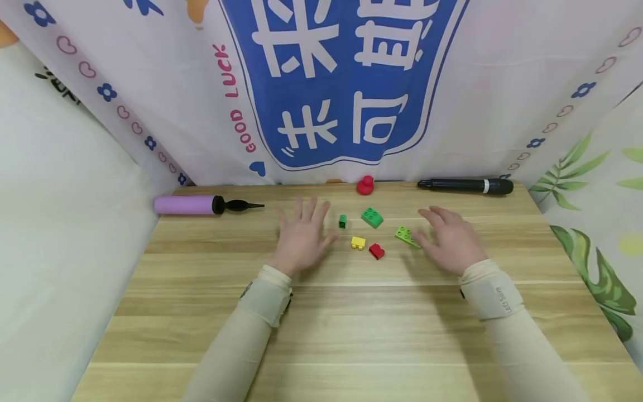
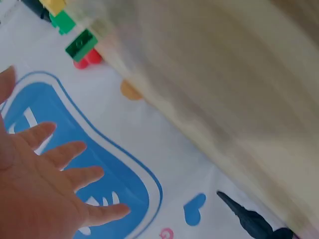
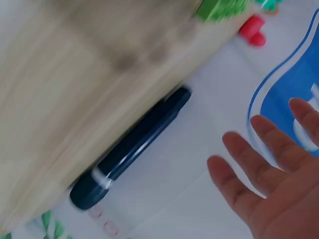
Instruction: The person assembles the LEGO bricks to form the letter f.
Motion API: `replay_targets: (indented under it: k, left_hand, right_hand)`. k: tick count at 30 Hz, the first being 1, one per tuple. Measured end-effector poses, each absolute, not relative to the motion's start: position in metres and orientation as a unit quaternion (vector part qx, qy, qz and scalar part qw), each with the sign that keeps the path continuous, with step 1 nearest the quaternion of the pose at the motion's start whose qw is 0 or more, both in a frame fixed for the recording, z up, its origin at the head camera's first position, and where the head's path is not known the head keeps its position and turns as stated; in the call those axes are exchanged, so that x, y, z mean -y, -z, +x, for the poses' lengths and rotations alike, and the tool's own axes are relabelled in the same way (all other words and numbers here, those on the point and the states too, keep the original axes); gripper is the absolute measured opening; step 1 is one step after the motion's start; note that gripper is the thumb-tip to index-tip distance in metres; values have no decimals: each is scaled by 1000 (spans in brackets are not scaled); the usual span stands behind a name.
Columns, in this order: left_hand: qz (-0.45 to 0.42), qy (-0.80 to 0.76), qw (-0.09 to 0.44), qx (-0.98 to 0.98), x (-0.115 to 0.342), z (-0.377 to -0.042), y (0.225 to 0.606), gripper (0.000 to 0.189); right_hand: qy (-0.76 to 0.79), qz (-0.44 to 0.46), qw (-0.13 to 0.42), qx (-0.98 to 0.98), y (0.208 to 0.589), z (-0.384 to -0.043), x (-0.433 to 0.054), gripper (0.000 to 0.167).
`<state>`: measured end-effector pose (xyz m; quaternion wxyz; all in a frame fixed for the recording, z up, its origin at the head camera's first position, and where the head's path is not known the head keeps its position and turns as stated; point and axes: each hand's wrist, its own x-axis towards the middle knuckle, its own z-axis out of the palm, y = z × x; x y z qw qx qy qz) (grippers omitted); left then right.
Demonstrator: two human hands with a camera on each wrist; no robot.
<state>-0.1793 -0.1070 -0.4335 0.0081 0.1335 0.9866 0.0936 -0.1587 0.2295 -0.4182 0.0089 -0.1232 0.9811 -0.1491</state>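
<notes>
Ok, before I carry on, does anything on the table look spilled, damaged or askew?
Nothing looks spilled or damaged. Slightly askew: the yellow brick lies on its side, studs pointing sideways, and the small green brick shows its hollow underside, while the larger green brick sits studs up.

Head feed: I look from above the near side, forward and down, widest of the three, taking in the surface (image 1: pixel 331 335) and far cloth (image 1: pixel 482 100). Left wrist: close on the palm side of the left fingers (image 2: pixel 82 177), facing far, rolled so the surface shows above the cloth. Right wrist: likewise by the right fingers (image 3: pixel 249 159). I find the red toy (image 1: pixel 365 185) in all three; head and right wrist share the black rod (image 1: pixel 452 186).
</notes>
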Motion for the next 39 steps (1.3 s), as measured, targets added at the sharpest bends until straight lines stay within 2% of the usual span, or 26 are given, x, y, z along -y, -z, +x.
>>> replay_targets:
  k: [5, 15, 25, 30, 39]
  left_hand:
    - [166, -87, 6, -982, 95, -175, 442, 66]
    - [231, -88, 38, -968, 72, -174, 451, 59]
    - [233, -85, 74, -966, 60, -177, 453, 57]
    - [261, -99, 80, -957, 60, -177, 454, 52]
    - [271, -111, 85, -952, 60, -176, 461, 43]
  right_hand:
    - [169, -160, 23, -972, 430, -159, -201, 63]
    - [198, -204, 46, -958, 442, -159, -170, 60]
    - [191, -224, 77, -952, 455, -158, -157, 59]
    - [190, -227, 77, -952, 461, -159, -156, 57]
    - [181, -237, 78, -951, 463, -160, -161, 42]
